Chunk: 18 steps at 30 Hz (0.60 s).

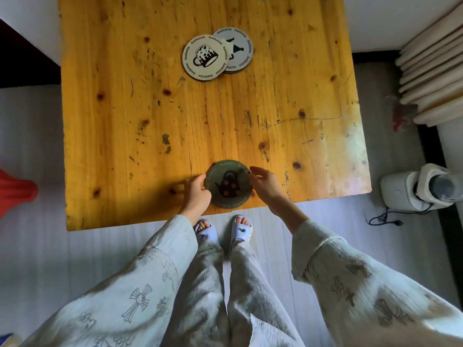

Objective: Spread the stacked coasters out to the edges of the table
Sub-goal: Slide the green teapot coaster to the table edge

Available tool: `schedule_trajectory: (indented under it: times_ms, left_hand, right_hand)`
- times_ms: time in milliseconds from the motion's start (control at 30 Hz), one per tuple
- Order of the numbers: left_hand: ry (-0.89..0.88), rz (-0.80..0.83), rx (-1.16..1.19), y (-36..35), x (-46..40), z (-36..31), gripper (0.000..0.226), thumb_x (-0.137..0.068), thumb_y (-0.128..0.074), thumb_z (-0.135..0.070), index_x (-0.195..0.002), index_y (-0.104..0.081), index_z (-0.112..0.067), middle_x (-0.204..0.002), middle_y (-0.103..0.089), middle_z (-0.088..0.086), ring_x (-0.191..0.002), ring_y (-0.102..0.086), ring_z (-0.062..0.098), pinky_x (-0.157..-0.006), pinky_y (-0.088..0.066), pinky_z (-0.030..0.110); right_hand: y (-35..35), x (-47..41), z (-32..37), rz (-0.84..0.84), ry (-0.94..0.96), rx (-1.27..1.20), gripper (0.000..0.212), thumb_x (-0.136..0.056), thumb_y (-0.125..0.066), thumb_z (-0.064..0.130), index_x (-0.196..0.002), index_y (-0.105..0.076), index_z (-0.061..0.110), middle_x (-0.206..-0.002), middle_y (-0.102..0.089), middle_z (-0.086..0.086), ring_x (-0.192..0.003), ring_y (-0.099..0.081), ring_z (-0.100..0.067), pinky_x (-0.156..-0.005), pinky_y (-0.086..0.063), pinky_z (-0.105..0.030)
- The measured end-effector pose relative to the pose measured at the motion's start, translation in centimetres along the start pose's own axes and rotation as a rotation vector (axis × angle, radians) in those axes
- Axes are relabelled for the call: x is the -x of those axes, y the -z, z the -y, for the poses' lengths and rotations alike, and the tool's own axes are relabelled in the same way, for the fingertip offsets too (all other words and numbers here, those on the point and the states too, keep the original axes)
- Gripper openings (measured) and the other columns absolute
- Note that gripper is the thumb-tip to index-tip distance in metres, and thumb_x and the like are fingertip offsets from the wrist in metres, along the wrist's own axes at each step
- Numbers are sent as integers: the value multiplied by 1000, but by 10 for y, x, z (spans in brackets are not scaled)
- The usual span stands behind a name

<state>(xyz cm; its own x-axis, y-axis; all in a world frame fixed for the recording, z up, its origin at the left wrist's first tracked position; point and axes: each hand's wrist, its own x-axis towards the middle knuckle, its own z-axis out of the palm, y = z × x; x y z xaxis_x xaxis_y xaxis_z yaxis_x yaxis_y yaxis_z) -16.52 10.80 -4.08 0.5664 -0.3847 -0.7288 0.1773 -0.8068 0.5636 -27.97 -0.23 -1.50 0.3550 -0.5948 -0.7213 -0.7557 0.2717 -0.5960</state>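
A round green coaster with a teapot drawing (228,186) lies flat at the near edge of the wooden table (140,116). My left hand (196,194) touches its left rim with the fingertips. My right hand (265,185) hovers at its right rim, fingers curled and apart, and contact cannot be made out. Farther away, near the middle of the table, a white coaster with a mug drawing (205,57) overlaps a second white coaster (239,47) that lies partly under it on the right.
The floor surrounds the table on the near, left and right sides. A white appliance with a cable (416,190) stands on the floor to the right, a radiator (436,71) behind it. A red object (15,191) shows at the left edge. My feet stand at the near edge.
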Motion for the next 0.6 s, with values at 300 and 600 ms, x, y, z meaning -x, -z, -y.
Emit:
schedule_trajectory:
  times_ms: [300,600]
  left_hand:
    - [34,44,128,-10,19,8,58,-85,-31,12,-138,-31,-13,-147,-20,11,-132,-33,26,-110,-32,37]
    - [61,35,246,-10,19,14,57,-86,-32,10,-137,-34,-17,-145,-29,14,-131,-37,26,-110,-35,42]
  right_hand:
    - [-13,4,-19,7,4,100,43,-94,-32,10,-135,-43,4,-136,-36,-17,-126,-38,-33,-111,-36,-44]
    - [-10,4,-21,21,28,87,40,-96,-35,13,-134,-45,6,-135,-38,-17,-127,-38,-30,-109,-38,-42]
